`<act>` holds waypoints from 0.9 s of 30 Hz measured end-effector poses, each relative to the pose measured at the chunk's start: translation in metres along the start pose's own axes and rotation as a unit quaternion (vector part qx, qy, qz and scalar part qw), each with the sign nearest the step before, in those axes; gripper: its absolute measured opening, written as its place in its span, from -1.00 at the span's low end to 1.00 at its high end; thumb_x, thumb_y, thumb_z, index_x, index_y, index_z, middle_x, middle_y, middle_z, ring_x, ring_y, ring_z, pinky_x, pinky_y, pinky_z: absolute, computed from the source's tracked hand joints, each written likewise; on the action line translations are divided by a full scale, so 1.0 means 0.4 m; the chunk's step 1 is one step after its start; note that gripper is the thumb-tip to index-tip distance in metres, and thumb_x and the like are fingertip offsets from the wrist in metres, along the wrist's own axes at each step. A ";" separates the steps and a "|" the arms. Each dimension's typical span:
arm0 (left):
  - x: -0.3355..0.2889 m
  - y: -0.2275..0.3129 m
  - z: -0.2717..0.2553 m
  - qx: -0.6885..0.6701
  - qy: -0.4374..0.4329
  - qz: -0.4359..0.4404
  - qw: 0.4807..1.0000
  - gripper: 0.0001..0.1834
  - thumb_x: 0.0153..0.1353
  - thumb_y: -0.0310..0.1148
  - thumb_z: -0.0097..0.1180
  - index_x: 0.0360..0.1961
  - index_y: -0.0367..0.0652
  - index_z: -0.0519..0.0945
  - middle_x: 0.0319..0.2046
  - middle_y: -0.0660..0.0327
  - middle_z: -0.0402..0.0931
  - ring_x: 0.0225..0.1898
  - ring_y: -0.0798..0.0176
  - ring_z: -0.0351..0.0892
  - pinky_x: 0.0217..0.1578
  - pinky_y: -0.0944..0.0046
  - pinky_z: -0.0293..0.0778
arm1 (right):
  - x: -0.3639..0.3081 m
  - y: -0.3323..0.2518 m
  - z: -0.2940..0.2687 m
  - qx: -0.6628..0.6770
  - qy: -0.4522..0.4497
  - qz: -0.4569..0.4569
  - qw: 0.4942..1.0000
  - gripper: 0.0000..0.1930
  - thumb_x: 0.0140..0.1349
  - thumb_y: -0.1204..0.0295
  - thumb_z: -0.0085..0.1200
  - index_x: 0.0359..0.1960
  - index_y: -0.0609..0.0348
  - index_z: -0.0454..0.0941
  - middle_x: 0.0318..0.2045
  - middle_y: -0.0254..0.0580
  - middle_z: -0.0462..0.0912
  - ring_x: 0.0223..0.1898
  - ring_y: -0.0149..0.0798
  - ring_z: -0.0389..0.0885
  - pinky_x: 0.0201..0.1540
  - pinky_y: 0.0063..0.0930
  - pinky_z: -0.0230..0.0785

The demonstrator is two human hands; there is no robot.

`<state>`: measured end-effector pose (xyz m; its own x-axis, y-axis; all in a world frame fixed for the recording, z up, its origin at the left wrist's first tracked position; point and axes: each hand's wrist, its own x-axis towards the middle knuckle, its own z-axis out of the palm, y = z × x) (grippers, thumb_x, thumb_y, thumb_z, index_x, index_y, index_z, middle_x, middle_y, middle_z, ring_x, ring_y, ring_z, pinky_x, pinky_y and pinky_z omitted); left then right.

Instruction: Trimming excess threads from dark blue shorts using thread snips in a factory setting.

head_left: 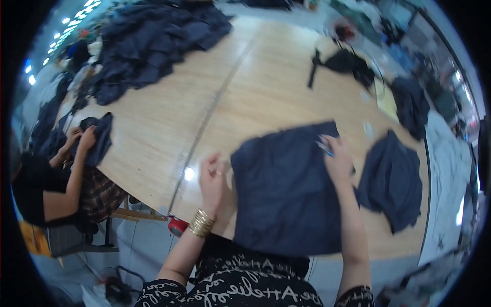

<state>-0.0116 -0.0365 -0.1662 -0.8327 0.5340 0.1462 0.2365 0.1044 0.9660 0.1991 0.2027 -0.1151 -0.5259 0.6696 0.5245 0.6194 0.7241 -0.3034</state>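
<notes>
Supporting table: pale wood.
Navy garment: laid flat at the table's six o'clock, longer axis roughly twelve-to-six.
Left hand: half-open, apparently empty, just beside the garment's nine-o'clock edge.
Right hand: nearer, over its two-o'clock edge, closed around small snips.

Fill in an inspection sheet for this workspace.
Surface: wood-look table.
Job's things: dark garment spread in front; small snips over its right side.
Clutter: crumpled dark cloth at right, dark fabric pile at far left, black strapped item at far right.
Hands: right hand holds the snips; left hand beside the garment's left edge, blurred, grip unclear.
Cables: cannot tell.
Surroundings: seated co-worker at left, handling dark fabric.
</notes>
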 end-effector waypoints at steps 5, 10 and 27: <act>0.047 0.076 0.110 0.278 -0.228 0.357 0.862 -0.49 0.17 -0.33 0.10 0.16 -0.19 0.38 0.17 0.09 0.34 0.21 0.11 0.28 0.17 0.16 0.17 | -0.109 -0.012 0.117 -0.022 -0.075 0.034 0.996 -0.60 0.06 0.50 0.08 -0.02 -0.16 0.53 -0.40 -0.20 0.42 -0.45 -0.13 0.55 -0.41 -0.29 0.43; 0.040 0.000 0.131 0.327 -0.222 0.282 0.874 -0.41 0.14 -0.19 0.14 0.18 -0.17 0.36 0.24 0.09 0.26 0.27 0.13 0.21 0.23 0.13 0.06 | -0.125 0.074 0.076 -0.092 -0.070 0.119 0.986 -0.54 0.09 0.47 0.06 0.08 -0.23 0.48 -0.41 -0.22 0.40 -0.44 -0.14 0.55 -0.41 -0.31 0.41; 0.200 0.039 0.224 0.186 -0.291 0.282 0.895 -0.96 0.02 -0.47 0.15 -0.46 -0.18 0.56 -0.38 0.15 0.49 -0.25 0.05 0.47 -0.23 0.15 0.43 | -0.095 -0.103 0.141 0.155 -0.028 0.047 0.986 -0.80 -0.02 0.59 0.10 -0.33 0.05 0.53 -0.49 -0.21 0.52 -0.47 -0.09 0.55 -0.45 -0.30 0.37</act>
<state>-0.0296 0.0830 -0.1587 -0.1525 0.9255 0.3467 0.7777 -0.1041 0.6199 0.1607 0.1570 -0.1675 -0.5109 0.7386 0.4400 0.4633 0.6676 -0.5828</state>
